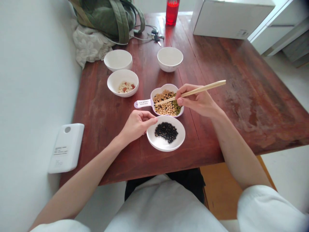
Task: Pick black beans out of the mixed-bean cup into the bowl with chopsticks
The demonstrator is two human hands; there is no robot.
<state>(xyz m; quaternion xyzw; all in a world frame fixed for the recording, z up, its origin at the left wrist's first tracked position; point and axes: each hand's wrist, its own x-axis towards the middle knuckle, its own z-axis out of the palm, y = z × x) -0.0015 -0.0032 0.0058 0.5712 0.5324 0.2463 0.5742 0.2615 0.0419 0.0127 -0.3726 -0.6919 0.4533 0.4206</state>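
My left hand (141, 124) pinches the left rim of a white bowl (154, 141) close to the table's front edge. Black beans (166, 131) lie heaped inside it. My right hand (198, 100) is closed around a pair of chopsticks (205, 87), whose tips reach down to the left among mixed beans. These sit in a flower-shaped, purple-rimmed dish (161, 86) with a labelled handle (143, 103): tan soybeans (167, 111), green beans (178, 109) and scattered black ones. Whether the tips grip a bean is too small to tell.
A white bowl (111, 84) holds pale and reddish pieces; two more bowls (117, 60) (170, 59) stand behind. Further back are a green backpack (103, 19), keys (156, 38), a red bottle (172, 13) and a white box (227, 19). A white power bank (67, 148) lies left.
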